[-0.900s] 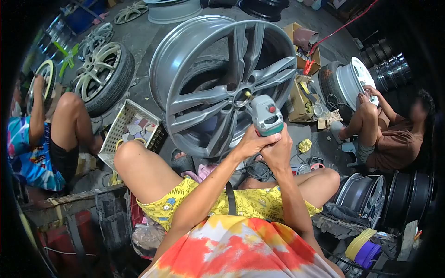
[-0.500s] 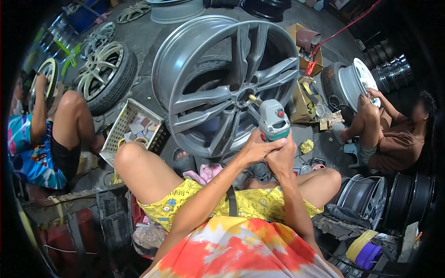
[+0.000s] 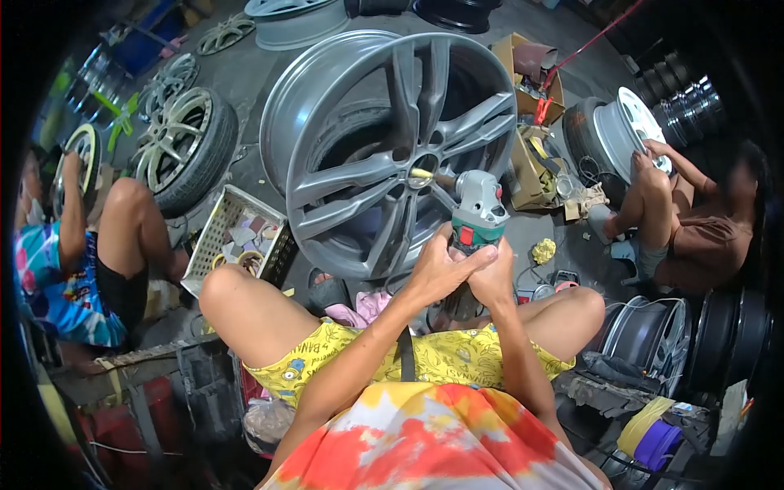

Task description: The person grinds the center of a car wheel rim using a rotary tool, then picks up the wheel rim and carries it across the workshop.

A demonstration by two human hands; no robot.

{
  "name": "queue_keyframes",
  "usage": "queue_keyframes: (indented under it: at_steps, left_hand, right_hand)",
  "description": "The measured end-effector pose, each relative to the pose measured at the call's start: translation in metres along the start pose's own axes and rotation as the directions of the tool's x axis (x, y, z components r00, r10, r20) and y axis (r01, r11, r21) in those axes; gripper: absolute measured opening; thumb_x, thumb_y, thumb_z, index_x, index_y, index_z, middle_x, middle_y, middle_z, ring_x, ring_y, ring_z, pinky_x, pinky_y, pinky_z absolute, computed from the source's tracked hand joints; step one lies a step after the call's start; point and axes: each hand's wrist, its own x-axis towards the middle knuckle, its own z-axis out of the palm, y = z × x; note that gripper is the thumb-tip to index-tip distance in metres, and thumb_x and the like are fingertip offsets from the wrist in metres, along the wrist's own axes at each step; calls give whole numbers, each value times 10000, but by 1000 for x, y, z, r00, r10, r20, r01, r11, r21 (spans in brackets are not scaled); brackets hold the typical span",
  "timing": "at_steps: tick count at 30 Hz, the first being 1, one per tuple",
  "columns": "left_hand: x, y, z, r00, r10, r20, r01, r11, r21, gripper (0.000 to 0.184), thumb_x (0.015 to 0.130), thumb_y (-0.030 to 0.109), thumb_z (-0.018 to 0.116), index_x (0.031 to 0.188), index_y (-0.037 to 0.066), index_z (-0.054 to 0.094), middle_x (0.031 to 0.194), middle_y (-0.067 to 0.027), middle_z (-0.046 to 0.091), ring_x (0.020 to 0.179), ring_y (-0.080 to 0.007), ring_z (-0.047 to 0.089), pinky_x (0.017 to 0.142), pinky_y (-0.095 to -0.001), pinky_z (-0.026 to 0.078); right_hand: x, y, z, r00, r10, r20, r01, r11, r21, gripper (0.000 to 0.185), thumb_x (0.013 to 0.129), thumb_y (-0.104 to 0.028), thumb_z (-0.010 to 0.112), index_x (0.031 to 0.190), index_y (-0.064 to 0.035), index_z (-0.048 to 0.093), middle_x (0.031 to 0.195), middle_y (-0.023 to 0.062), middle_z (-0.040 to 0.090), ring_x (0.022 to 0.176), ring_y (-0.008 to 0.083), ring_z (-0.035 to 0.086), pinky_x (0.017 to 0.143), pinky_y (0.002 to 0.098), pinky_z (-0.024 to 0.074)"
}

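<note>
Both my hands grip the body of a grey and green grinder (image 3: 480, 208) with a red switch, held in front of my lap. My left hand (image 3: 445, 268) is wrapped round it from the left, its thumb across the top. My right hand (image 3: 493, 276) closes round the same body from the right. From the grinder's head a shaft with a yellow tip (image 3: 420, 173) points left and lies at the centre hole of a large grey alloy wheel rim (image 3: 314, 175). Whether the tip touches the metal I cannot tell. The rim stands tilted before me, spokes facing me.
A beige plastic basket (image 3: 214, 237) of scraps stands left of the rim, near a tyred wheel (image 3: 189, 151). Cardboard boxes (image 3: 535, 175) are at right. One person (image 3: 73, 253) sits left; another (image 3: 694, 237) sits right, hands at a white rim (image 3: 635, 122).
The grinder has turned in my hands, showing more of its red switch. Its yellow tip has moved left, from beside the hub to the centre hole. The view has shifted slightly.
</note>
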Motion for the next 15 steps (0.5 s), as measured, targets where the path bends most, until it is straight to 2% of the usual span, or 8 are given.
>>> queue_keyframes:
  at_steps: [2,4,5,6,9,12,13,15]
  left_hand:
    - [-1,-6,-2,994,110,10,-110,993,-34,685,907,396,843,1343,-68,590,1237,-147,695,1113,-160,641,960,-331,530]
    - [-4,-7,-5,964,241,-114,-217,958,188,678,936,430,806,1335,-73,590,1202,-132,711,1085,-162,656,949,-319,534]
    - [-9,-8,-8,954,274,-119,-253,953,166,609,974,452,760,1287,-51,618,1141,-106,721,1009,-155,652,895,-320,536]
    - [-17,-10,-13,957,272,-104,-250,951,181,609,974,452,760,1287,-51,618,1141,-106,721,1009,-155,652,895,-320,536]
    - [-47,-26,-49,991,-121,-57,133,938,320,590,999,561,671,1110,-15,727,975,-118,742,913,-181,672,827,-337,535]
    - [-79,-58,-101,907,-410,-94,371,674,639,725,1001,672,583,925,-18,794,781,-123,744,777,-167,689,736,-330,546]
    - [-88,-70,-117,907,-410,-98,371,664,649,725,1001,672,583,925,-18,794,781,-123,744,777,-167,689,736,-330,546]
    - [-101,-82,-139,820,-456,-345,572,666,480,686,996,625,638,885,-33,800,782,-111,752,735,-143,677,692,-320,545]
  right_hand:
    - [0,-2,3,999,14,-38,-12,998,55,536,764,-182,897,1188,21,641,1024,110,748,901,175,701,843,351,570]
    - [1,-7,4,990,-14,-140,17,1000,22,549,763,-187,900,1194,26,634,981,111,756,860,179,708,805,358,577]
    - [4,-4,5,966,-144,-215,141,990,-31,544,748,-178,894,1174,30,627,952,149,765,835,244,750,781,384,587]
    - [4,-4,2,963,-135,-231,135,991,-18,544,748,-178,894,1174,30,627,952,149,765,835,244,750,781,384,587]
    - [-2,-3,-4,969,-142,-204,122,987,-108,506,720,-148,862,1128,23,616,981,226,757,922,406,762,810,425,591]
    - [-17,8,3,988,-36,-151,27,998,-59,532,715,-165,868,1145,18,616,999,217,763,943,378,769,837,426,587]
    - [-20,8,5,988,44,-146,-44,999,3,564,704,-184,879,1169,15,627,1021,204,770,950,338,774,862,420,583]
    - [-21,15,5,984,105,-147,-98,994,56,529,718,-179,888,1143,24,646,1016,178,771,921,288,761,852,390,580]
